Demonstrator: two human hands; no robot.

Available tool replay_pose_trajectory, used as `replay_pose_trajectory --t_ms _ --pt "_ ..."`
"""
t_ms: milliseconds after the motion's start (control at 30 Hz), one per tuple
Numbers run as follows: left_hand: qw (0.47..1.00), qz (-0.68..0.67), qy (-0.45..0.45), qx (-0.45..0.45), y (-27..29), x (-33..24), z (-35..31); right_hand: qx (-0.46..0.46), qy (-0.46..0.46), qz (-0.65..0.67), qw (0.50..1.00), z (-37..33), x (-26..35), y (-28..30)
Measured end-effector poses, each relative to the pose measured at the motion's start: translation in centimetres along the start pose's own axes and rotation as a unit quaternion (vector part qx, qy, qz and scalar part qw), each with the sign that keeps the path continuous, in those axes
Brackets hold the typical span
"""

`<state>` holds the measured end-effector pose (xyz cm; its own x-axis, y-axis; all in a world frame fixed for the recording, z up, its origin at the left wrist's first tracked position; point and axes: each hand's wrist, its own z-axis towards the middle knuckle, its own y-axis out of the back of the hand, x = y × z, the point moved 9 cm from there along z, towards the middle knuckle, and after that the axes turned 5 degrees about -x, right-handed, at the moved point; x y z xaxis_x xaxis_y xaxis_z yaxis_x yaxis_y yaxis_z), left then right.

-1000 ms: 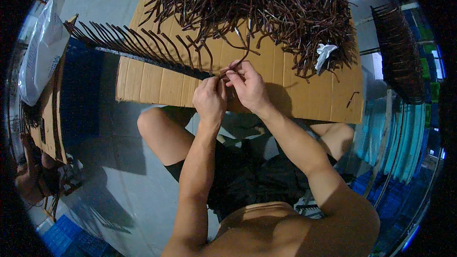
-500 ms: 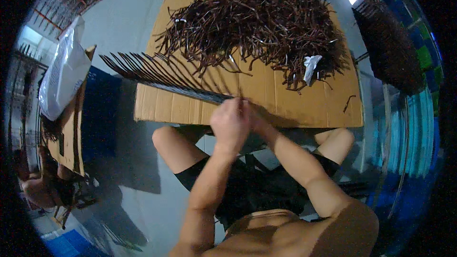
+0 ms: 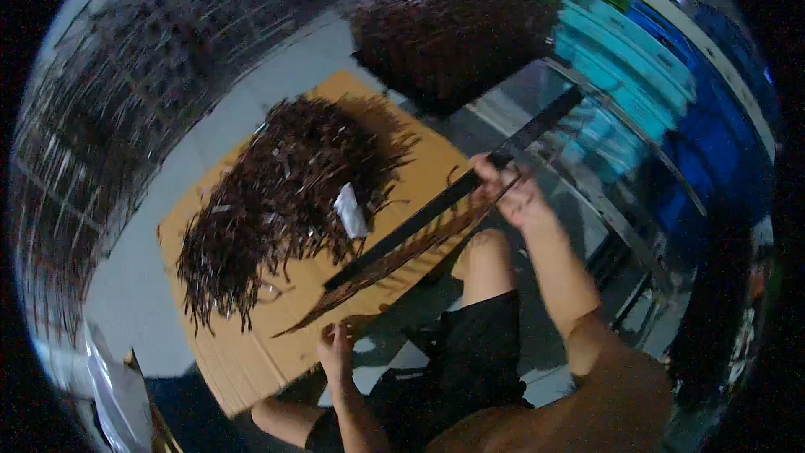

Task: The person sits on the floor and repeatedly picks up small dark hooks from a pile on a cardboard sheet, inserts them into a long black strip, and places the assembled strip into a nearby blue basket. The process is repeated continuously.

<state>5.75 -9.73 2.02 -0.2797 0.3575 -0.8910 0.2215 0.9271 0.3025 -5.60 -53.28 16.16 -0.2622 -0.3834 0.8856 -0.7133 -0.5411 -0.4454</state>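
Black bar (image 3: pixel 444 201) now across right hand (image 3: pixel 515 193)

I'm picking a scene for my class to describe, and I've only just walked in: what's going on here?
A seated person's right hand holds a long dark bar slantwise, with a row of thin brown strips along it. The left hand is near the bar's lower end, apart from it; blur hides whether it holds anything. A big heap of similar strips lies on a cardboard sheet, with a white scrap at its edge.
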Motion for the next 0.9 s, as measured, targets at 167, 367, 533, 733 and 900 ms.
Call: replay_pose_trajectory --t_ms 167,367,533,733,900 --pt "0.956 -0.059 -0.216 0.188 -17.7 -12.7 0.5 -0.049 -0.010 -0.060 0.997 8.3 11.1 15.8" --pt "0.924 -0.081 -0.301 0.220 -26.6 -24.7 -1.9 -0.161 -0.054 -0.044 0.984 19.7 11.8 26.5" --pt "0.914 -0.057 -0.362 0.173 -32.8 -30.9 -0.4 -0.220 -0.025 0.010 0.975 29.2 10.6 31.1" --pt "0.913 -0.089 -0.395 0.048 -32.9 -31.9 4.9 -0.269 0.003 0.032 0.963 39.6 6.1 26.4" --pt "0.892 -0.201 -0.378 0.148 -38.1 -31.4 4.3 -0.315 0.057 0.006 0.947 42.1 12.0 36.3"
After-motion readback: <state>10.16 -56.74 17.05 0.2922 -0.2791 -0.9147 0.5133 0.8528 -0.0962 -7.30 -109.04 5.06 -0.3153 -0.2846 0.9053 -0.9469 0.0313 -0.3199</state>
